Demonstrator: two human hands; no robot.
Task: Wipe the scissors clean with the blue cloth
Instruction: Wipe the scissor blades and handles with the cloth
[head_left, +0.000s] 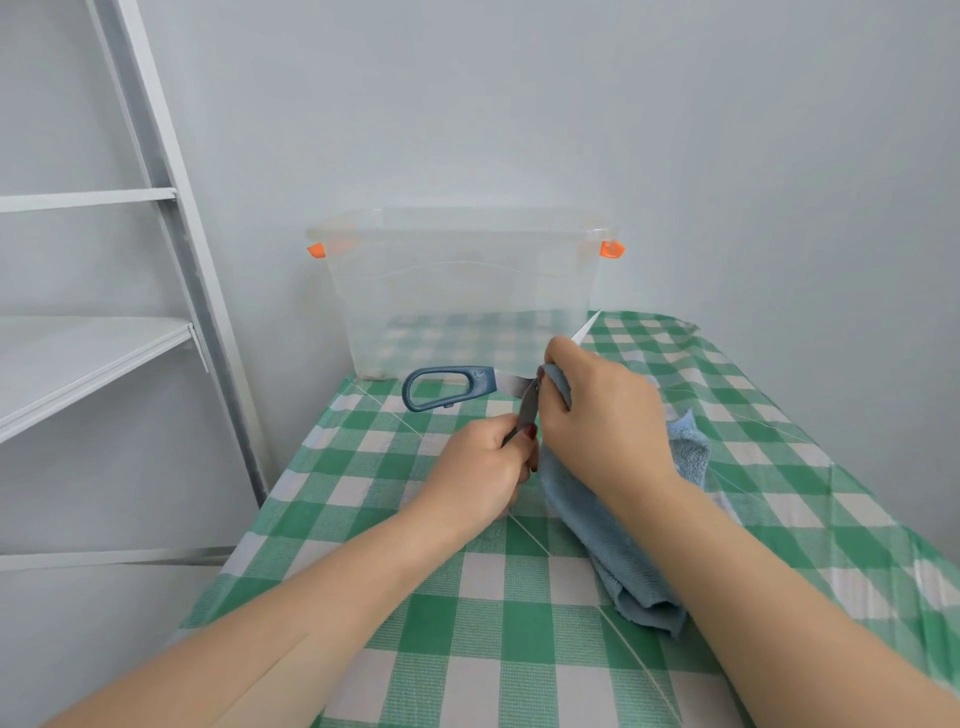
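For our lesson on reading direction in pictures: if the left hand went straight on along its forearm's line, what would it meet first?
The left hand, gripping the scissors, would probably meet the blue cloth hanging under the right hand first, though one view leaves depth unclear.

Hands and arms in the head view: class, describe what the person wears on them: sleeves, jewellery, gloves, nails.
The left forearm and right forearm are bare to the picture's edge: no sleeves, gloves, watch or bracelets show. The left hand has a dark red painted thumbnail; a red nail also shows on the right hand. No rings are visible.
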